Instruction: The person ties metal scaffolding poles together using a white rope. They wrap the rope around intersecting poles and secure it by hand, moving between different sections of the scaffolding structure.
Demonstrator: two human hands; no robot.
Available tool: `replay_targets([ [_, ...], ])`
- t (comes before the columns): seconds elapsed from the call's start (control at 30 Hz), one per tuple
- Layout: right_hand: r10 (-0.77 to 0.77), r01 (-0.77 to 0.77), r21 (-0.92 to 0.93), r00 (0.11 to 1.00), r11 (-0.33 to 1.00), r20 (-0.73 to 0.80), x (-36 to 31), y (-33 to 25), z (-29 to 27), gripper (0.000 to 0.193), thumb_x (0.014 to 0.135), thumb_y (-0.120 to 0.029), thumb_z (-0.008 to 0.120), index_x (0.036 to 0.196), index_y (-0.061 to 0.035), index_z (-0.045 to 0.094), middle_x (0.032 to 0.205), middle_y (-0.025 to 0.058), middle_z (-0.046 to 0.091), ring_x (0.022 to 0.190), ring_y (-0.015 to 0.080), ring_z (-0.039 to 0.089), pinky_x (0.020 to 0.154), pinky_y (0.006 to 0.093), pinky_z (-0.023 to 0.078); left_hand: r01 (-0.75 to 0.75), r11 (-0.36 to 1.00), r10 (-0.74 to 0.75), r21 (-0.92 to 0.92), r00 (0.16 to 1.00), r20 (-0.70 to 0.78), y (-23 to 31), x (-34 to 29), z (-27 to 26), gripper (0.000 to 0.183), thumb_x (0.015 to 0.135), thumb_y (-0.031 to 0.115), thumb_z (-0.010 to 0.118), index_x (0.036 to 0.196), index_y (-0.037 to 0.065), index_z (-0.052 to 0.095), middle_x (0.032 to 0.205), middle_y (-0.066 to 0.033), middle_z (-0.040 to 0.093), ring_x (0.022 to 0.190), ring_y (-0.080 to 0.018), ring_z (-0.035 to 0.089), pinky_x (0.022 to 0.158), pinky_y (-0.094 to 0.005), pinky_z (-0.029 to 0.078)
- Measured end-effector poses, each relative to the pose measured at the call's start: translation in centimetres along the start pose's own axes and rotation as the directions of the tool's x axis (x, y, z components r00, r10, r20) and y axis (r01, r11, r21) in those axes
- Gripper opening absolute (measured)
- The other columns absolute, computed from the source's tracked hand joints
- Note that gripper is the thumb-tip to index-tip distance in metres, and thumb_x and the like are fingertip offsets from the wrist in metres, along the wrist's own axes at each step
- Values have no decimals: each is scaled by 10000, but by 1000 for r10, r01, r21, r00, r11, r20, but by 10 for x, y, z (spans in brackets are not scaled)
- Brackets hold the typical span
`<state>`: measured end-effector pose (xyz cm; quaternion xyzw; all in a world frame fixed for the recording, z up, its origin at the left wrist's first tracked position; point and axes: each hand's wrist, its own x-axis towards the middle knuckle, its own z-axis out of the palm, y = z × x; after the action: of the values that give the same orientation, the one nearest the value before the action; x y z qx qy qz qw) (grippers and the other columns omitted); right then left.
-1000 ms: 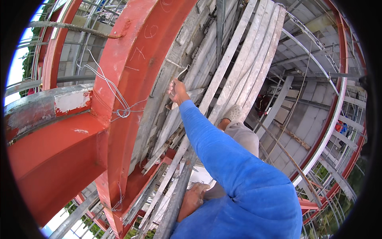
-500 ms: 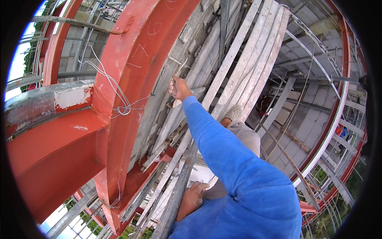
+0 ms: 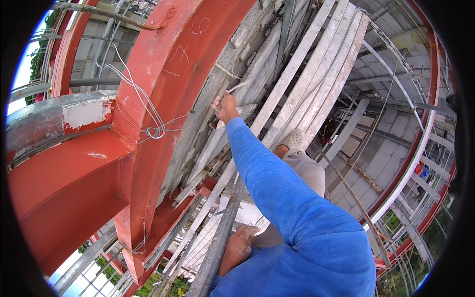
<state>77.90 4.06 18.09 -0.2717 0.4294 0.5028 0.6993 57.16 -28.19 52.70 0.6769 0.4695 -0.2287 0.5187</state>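
Scaffolding surrounds me, with a red steel beam point(image 3: 163, 84) at left, pale planks point(image 3: 316, 74) ahead and rough concrete point(image 3: 202, 109) between. My right hand point(image 3: 225, 106) is closed around one end of a thin pale rod point(image 3: 240, 87); its free end points up and right, near a short bar point(image 3: 225, 70) jutting out. My left hand point(image 3: 241, 245) curls beside a grey pipe point(image 3: 223, 230); I cannot tell if it grips anything. Reaching this far, I'd want firm fingers, a supple wrist and steady footing.

Two hands point(image 3: 225, 106) point(image 3: 239, 248), one held rod point(image 3: 240, 86), one shoe point(image 3: 296, 140) and two wire bundles point(image 3: 159, 130) point(image 3: 142, 243) show.
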Motion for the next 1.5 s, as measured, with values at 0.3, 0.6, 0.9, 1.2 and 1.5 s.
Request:
replay_targets([
  [0.3, 119, -106, -170, 990, 980, 69, 1, -13, -9, 269, 1141, -362, 356, 1049, -123, 440, 773, 64, 529, 555, 220, 498, 475, 413, 435, -45, 998, 41, -51, 995, -87, -2, 2, 5, 191, 1051, 126, 564, 1163, 89, 713, 1076, -222, 679, 1011, -452, 662, 896, -529, 532],
  [0.6, 267, -192, -276, 925, 942, 270, 9, -35, -9, 277, 1128, -356, 422, 955, -143, 453, 720, 50, 515, 530, 214, 483, 501, 399, 417, -78, 995, 62, -60, 968, -242, 9, 7, 1, 167, 1033, 80, 599, 1154, 81, 714, 1054, -195, 683, 1002, -418, 658, 883, -479, 528],
  [0.9, 84, -51, -248, 989, 967, 126, 5, -30, -5, 271, 1142, -352, 413, 979, -137, 435, 772, 65, 508, 547, 218, 474, 507, 414, 412, -76, 997, 61, -16, 892, -448, 38, 11, -6, 167, 1062, 123, 571, 1131, 59, 709, 1031, -188, 681, 970, -407, 652, 870, -494, 515],
  [1.2, -19, 20, -141, 1000, 990, 5, 7, -38, -4, 298, 1148, -383, 395, 966, -148, 420, 703, 46, 486, 529, 209, 473, 482, 389, 395, -89, 987, -30, -130, 703, -710, 36, 25, -15, 249, 1089, 211, 575, 1091, -2, 703, 1004, -174, 669, 927, -325, 638, 858, -423, 501],
  [1.5, 60, -79, -248, 995, 965, -83, 41, -90, -10, 186, 1130, -231, 352, 1076, -86, 456, 778, 107, 537, 580, 238, 537, 515, 438, 476, 22, 904, -367, -428, 555, -746, 11, 36, -4, 473, 1114, 401, 539, 1193, -54, 642, 1077, -165, 664, 953, -267, 613, 897, -391, 485],
])
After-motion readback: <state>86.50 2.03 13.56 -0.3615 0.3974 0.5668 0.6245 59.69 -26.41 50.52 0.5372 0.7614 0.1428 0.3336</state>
